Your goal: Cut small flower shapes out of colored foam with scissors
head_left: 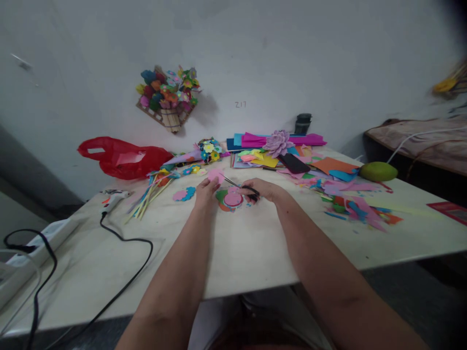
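Observation:
My left hand (206,190) pinches a pink paper piece (216,175) above the table. In my right hand (263,188) is a pair of scissors (250,191) with black handles, its blades pointing left at the edge of that paper. Whether the blades are parted is too small to tell. Below the scissors lie round paper cutouts (232,198) in pink, green and orange. Left of my left hand, a pink disc (180,195) rests beside a blue scalloped cutout (190,193).
A glue gun (114,200) trails a black cord toward a power strip (44,243) at left. Behind lie paper flowers on sticks (153,194), a red plastic bag (124,158) and a phone (293,164). Paper scraps (361,211) and a green mango-like fruit (378,171) are at right.

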`<action>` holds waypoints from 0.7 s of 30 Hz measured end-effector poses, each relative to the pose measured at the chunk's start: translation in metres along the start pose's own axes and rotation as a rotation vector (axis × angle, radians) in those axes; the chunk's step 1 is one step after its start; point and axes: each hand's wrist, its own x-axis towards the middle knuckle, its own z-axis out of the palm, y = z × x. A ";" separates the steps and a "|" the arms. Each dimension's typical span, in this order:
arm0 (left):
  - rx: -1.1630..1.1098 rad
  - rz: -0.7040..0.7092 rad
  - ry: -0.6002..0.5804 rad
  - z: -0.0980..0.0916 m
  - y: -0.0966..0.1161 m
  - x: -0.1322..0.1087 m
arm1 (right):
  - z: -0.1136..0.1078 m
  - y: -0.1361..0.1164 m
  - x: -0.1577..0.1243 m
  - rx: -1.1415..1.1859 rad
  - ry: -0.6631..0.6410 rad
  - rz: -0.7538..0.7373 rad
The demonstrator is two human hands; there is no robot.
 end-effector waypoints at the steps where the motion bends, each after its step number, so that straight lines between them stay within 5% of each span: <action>1: -0.008 -0.007 -0.004 0.000 0.000 0.000 | 0.000 0.000 0.000 0.005 0.007 -0.001; 21: -0.045 -0.022 -0.104 -0.005 -0.002 0.005 | 0.001 0.006 0.005 0.025 0.037 -0.003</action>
